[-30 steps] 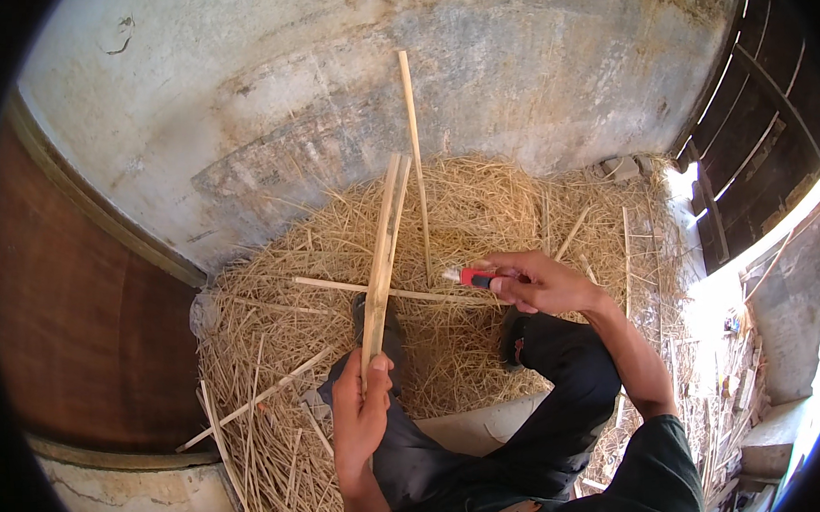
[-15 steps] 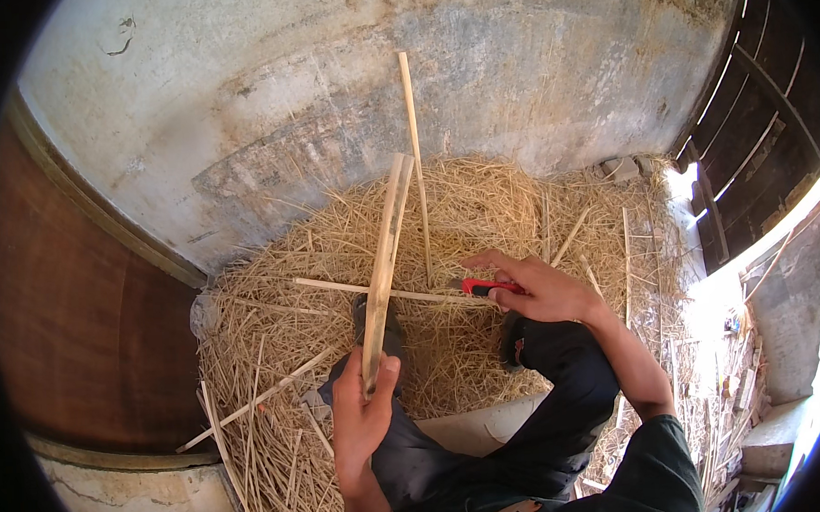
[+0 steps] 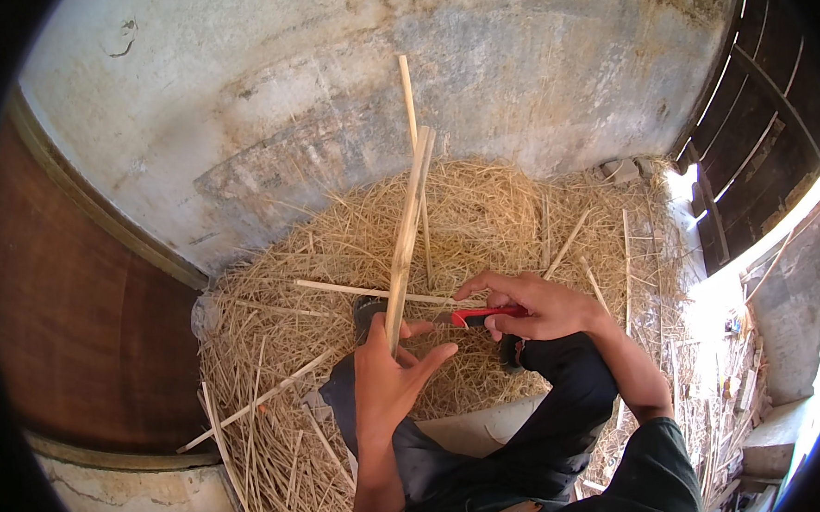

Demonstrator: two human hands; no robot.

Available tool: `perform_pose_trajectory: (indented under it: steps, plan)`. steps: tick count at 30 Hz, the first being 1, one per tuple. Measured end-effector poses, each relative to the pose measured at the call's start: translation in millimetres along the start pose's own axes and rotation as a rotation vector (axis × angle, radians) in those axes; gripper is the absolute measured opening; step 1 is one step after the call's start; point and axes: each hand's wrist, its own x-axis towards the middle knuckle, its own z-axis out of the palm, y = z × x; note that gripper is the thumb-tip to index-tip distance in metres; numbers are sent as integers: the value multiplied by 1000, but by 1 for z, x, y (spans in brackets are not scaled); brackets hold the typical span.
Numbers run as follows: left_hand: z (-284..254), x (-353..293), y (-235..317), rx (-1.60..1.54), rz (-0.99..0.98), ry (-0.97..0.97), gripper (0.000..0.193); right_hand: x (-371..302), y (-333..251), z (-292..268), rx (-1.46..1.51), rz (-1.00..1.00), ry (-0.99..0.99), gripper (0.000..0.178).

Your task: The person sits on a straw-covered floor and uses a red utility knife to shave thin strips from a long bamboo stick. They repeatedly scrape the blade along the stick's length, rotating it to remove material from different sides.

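Note:
A pale split-bamboo piece (image 3: pixel 410 228) leans up and away from my left hand (image 3: pixel 391 387). My left fingers bear against its lower end while the thumb sticks out to the right, off the piece. In my right hand (image 3: pixel 550 310) is a red and black utility knife (image 3: pixel 506 313), closed in by the thumb and lower fingers, its index finger raised. The knife's tip points left, close to my left fingertips. Behind the bamboo piece, a thin pale stick (image 3: pixel 408 98) stands upright in the shavings. Another stick (image 3: pixel 337 288) lies across them.
Straw-like shavings (image 3: pixel 510 214) cover the floor around my feet, with loose strips on both sides. A stained wall (image 3: pixel 512 74) rises behind. At the left is a brown panel (image 3: pixel 88 310); slatted dark boards (image 3: pixel 755 117) stand at the right.
The bamboo piece has shifted right and tilted further right. My left thumb has come away from it. My right hand with the knife has dropped slightly, and the two hands are closer together.

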Motion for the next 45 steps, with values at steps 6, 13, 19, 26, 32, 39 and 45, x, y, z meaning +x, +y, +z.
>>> perform_pose_trajectory:
  steps: [6,13,19,26,32,39,45]
  plan:
    - [8,2,7,-63,-164,1,47,-5,-1,-2,77,40,-34,56]
    - [-17,4,-5,68,-28,181,42,-10,13,-6,26,39,19,57]
    - [-34,1,12,297,-58,147,47,-14,18,-11,-377,105,203,42]
    - [-13,-12,17,-43,-154,-210,46,-15,-8,-5,-264,144,599,29]
    - [-7,-28,18,-260,-157,-296,56,-25,-36,6,-346,-31,700,28]
    - [-8,-41,34,-269,-235,-303,52,-35,-41,38,-600,-221,687,33]
    - [-1,-48,37,-205,-182,-249,58,-33,-29,50,-608,-225,755,36]
